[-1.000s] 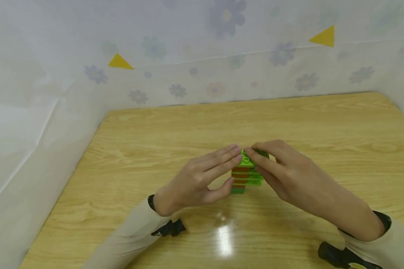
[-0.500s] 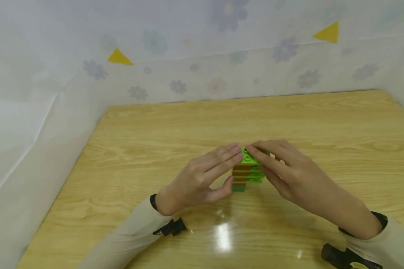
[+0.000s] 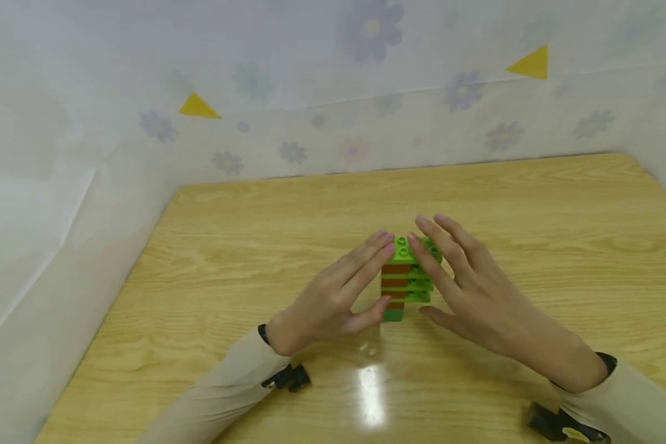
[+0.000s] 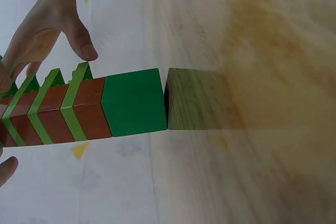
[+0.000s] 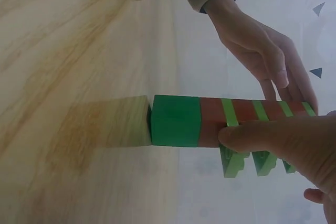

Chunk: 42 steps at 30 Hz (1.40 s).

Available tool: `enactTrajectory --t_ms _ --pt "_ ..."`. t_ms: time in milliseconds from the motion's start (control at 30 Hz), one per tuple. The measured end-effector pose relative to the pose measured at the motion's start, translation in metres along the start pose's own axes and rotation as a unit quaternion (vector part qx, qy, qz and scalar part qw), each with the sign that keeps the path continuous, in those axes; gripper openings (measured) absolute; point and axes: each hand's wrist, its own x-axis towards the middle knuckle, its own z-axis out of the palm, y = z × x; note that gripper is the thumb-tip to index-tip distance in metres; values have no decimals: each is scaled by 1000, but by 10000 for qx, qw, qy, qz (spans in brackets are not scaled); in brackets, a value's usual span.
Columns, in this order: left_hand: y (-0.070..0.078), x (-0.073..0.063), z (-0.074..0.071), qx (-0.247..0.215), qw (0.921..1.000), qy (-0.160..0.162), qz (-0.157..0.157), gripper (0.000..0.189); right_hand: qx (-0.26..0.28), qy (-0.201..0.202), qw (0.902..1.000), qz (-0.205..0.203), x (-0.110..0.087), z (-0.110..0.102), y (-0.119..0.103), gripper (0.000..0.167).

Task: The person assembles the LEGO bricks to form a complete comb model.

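Observation:
A tower of toy building bricks (image 3: 396, 287) stands upright on the table. A dark green brick (image 4: 134, 102) forms its base, with brown bricks and light green plates alternating above. The plates jut out to the right, and the top one (image 3: 403, 250) shows round studs. My left hand (image 3: 338, 293) rests straight fingertips at the tower's upper left edge, its thumb near the lower brown bricks. On the other side, my right hand (image 3: 472, 283) has its fingers spread over the right end of the top plate, thumb apart below. The right thumb (image 5: 262, 136) overlaps the tower in the right wrist view.
The wooden table (image 3: 266, 228) reaches back to a white flower-patterned cloth (image 3: 316, 74) bearing yellow triangles (image 3: 198, 106). Black wrist straps with camera mounts (image 3: 291, 377) sit below both wrists, close over the table.
My right hand has let go of the top plate: its fingers have lifted and spread, and its thumb has moved down and away. The left hand stays at the tower's left side.

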Motion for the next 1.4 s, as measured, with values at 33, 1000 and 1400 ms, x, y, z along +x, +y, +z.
enactTrajectory --t_ms 33,1000,1400 --pt "-1 0 1 32 10000 -25 -19 66 -110 29 9999 -36 -1 3 1 136" --pt "-1 3 25 1620 9658 -1753 -1010 104 607 -487 9955 538 1 22 18 123" --pt "-2 7 32 1141 9407 -2667 -1758 85 1113 -980 9847 915 -6 30 30 124"
